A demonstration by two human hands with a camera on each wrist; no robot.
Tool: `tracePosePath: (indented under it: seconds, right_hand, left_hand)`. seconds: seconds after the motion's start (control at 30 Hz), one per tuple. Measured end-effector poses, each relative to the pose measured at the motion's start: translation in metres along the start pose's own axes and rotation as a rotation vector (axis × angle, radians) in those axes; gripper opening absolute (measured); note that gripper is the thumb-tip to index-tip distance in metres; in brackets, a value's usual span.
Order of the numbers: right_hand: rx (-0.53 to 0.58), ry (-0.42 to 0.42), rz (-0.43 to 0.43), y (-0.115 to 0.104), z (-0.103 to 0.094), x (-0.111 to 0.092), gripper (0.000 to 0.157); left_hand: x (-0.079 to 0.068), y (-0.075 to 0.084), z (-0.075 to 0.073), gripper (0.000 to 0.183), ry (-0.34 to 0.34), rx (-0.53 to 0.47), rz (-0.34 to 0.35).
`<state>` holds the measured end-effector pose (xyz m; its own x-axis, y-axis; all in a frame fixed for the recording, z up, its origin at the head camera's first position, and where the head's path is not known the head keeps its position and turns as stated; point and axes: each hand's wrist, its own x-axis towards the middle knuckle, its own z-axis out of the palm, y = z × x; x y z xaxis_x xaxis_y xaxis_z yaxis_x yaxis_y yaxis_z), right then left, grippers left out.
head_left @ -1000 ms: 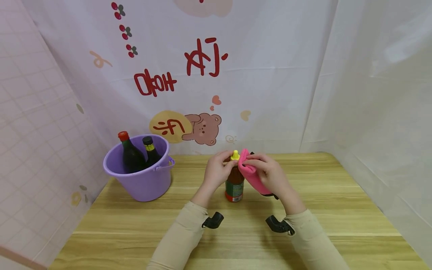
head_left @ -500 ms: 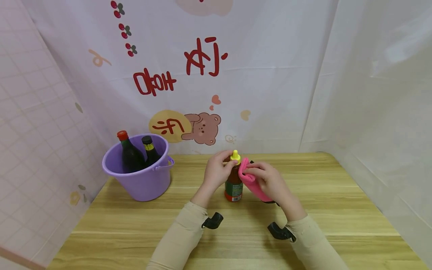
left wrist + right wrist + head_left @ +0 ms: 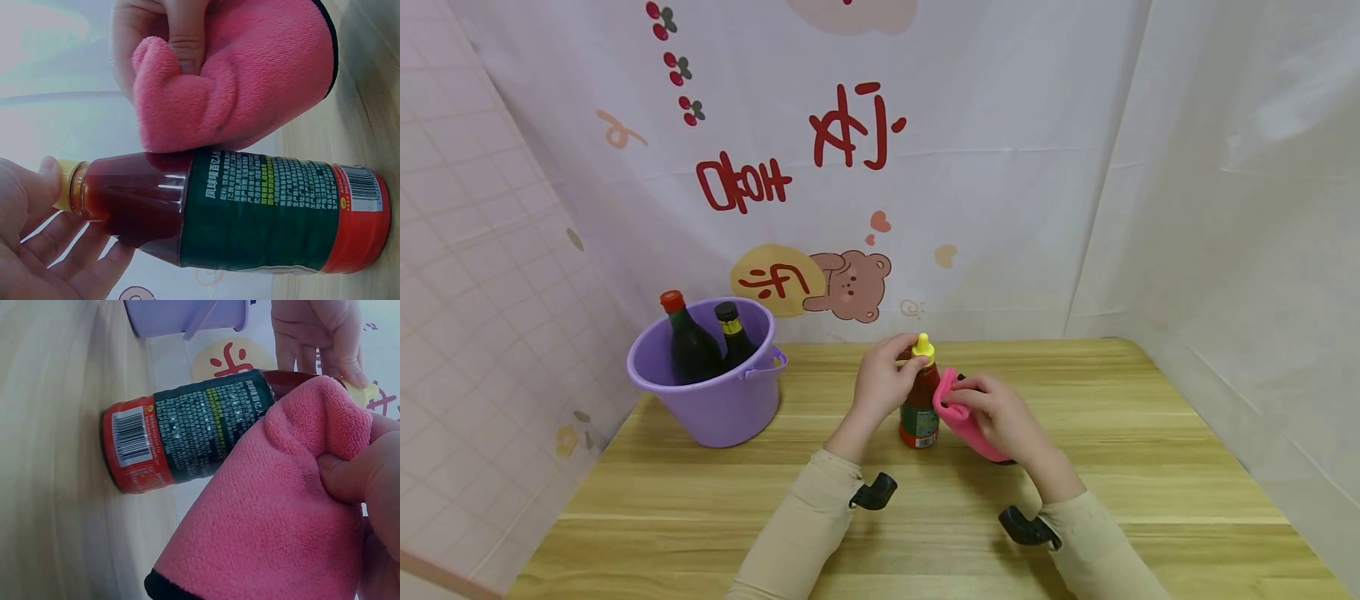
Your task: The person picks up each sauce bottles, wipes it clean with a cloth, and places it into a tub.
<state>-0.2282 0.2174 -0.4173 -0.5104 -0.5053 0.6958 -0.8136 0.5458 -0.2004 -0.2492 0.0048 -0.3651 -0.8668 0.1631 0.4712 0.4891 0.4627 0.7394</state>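
A sauce bottle (image 3: pixel 919 421) with a green and red label and a yellow nozzle cap (image 3: pixel 923 350) stands upright on the table. My left hand (image 3: pixel 883 379) pinches it at the cap and neck, thumb on the near side. In my right hand (image 3: pixel 1000 417) is a folded pink cloth (image 3: pixel 966 433) with a dark edge, gripped between thumb and fingers. The left wrist view has the cloth (image 3: pixel 250 81) against the bottle's side, near the top of the green label (image 3: pixel 256 212). From the right wrist, the cloth (image 3: pixel 281 494) hides part of the bottle's shoulder.
At the left of the wooden table (image 3: pixel 700 517) stands a purple bucket (image 3: pixel 722 417). It holds a dark bottle with a red cap (image 3: pixel 692 346) and one with a black cap (image 3: pixel 736 337). A printed curtain (image 3: pixel 1000 208) hangs behind the table.
My right hand has slid down along the bottle with the pink cloth, uncovering more of the yellow cap and the neck. The left hand keeps its grip on the bottle's top.
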Motion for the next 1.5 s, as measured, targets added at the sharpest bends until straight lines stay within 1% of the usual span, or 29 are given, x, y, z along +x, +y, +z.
tracePosePath:
  seconds: [0.2,0.3,0.4,0.6,0.83,1.03,1.3,1.4,1.5]
  right_hand:
    - [-0.003,-0.022,0.009,0.0,0.004,-0.006,0.043]
    - [0.001,-0.046,0.012,0.001,0.007,-0.01,0.045]
    - [-0.001,-0.075,0.032,0.002,0.01,-0.013,0.044]
    - [0.012,-0.117,0.049,0.001,0.012,-0.014,0.04]
    - [-0.019,-0.17,0.082,-0.001,0.016,-0.015,0.041]
    - [-0.03,-0.196,0.081,-0.002,0.021,-0.017,0.041]
    - [-0.033,-0.294,0.125,-0.001,0.028,-0.022,0.041]
    - [-0.017,-0.319,0.124,0.001,0.027,-0.022,0.042]
    - [0.024,-0.322,0.118,0.003,0.019,-0.022,0.045]
  left_hand:
    - [-0.001,0.001,0.0,0.027,-0.003,0.005,-0.008]
    - [0.0,0.001,0.001,0.026,0.004,0.004,-0.008]
    - [0.0,0.0,0.002,0.025,0.015,0.008,-0.006]
    - [-0.001,0.002,0.002,0.025,0.021,0.011,-0.008]
    - [-0.001,0.002,0.002,0.026,0.02,0.017,-0.031]
    - [-0.001,0.002,0.003,0.026,0.023,0.025,-0.036]
    - [-0.002,0.002,0.003,0.025,0.018,0.031,-0.038]
    - [-0.002,0.001,0.003,0.025,0.019,0.029,-0.041]
    - [-0.001,0.001,0.003,0.026,0.025,0.031,-0.039]
